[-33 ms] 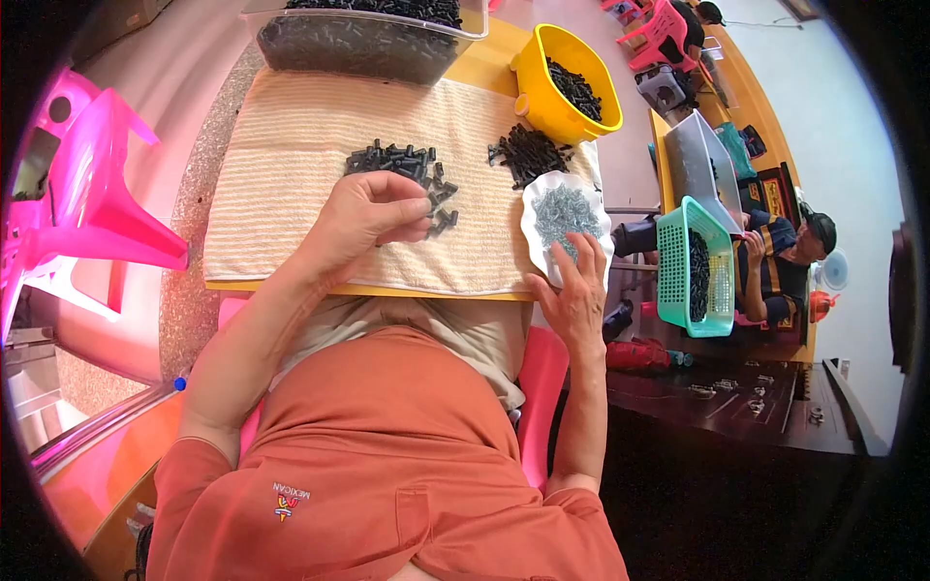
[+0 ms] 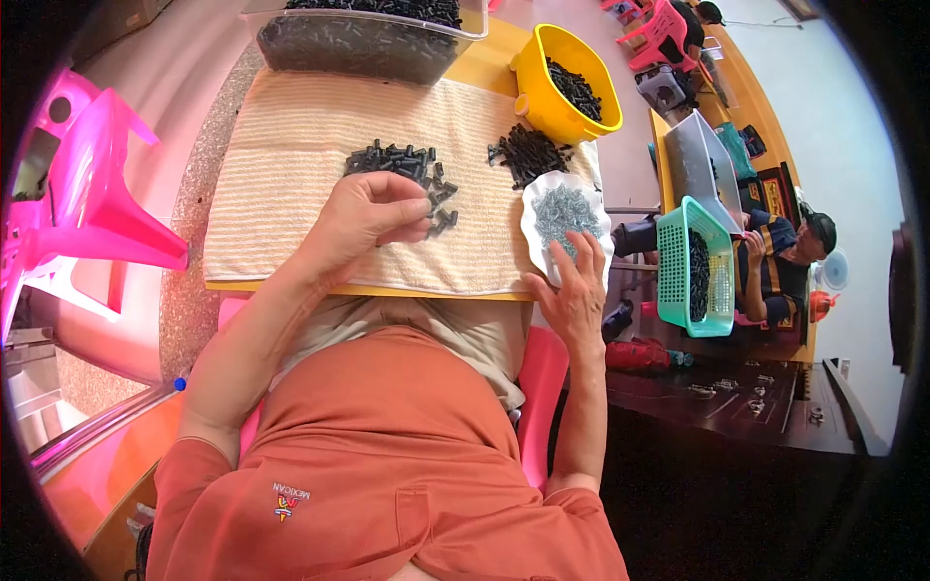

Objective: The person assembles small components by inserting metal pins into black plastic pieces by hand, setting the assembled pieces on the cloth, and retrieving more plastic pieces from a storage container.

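Note:
My left hand (image 2: 373, 211) hovers over the near edge of a loose pile of short black plastic tubes (image 2: 392, 160). Its thumb and forefinger are pinched together, and whatever lies between them is hidden. On the right, my right hand (image 2: 573, 281) reaches over the near part of a white scalloped dish (image 2: 532, 230). Its fingers are apart, with the tips at a heap of small shiny metal pieces (image 2: 565, 211) in the dish. Just beyond the dish lies a second heap of slim black parts (image 2: 533, 157). A striped cream towel (image 2: 291, 184) spreads beneath the piles.
A clear bin (image 2: 358, 44) of black parts stands at the far edge, with a yellow tub (image 2: 528, 82) of more to its right. Pink chairs (image 2: 107, 213) stand at left. At right a person (image 2: 775, 261) sits behind a green basket (image 2: 722, 271).

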A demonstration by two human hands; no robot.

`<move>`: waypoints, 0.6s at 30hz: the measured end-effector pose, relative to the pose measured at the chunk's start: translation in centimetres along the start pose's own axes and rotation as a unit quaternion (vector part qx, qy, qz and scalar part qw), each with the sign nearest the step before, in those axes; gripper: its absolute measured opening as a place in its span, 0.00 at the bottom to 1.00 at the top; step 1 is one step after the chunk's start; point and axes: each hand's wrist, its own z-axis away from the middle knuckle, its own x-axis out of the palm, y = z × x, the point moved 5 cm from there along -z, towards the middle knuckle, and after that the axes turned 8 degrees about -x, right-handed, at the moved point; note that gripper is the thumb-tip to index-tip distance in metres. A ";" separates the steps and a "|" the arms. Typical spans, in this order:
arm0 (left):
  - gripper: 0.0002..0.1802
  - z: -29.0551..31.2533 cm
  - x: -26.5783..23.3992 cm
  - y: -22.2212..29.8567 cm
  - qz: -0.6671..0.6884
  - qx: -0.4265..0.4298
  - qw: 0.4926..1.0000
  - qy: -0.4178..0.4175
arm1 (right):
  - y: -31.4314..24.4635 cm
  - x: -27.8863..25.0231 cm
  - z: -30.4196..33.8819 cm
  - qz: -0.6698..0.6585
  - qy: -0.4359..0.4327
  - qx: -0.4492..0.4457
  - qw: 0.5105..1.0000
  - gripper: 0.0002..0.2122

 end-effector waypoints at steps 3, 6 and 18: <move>0.08 0.0 0.1 0.0 -0.004 -0.003 1.000 0.004 | -0.2 0.5 -0.3 0.014 -0.010 -0.007 1.000 0.21; 0.08 0.1 0.1 0.1 -0.011 -0.003 1.000 0.008 | -0.2 0.8 -0.4 0.015 0.000 -0.015 1.000 0.20; 0.08 0.2 0.3 0.0 -0.018 -0.009 1.000 0.007 | 0.0 1.5 0.1 -0.013 0.047 -0.012 0.999 0.17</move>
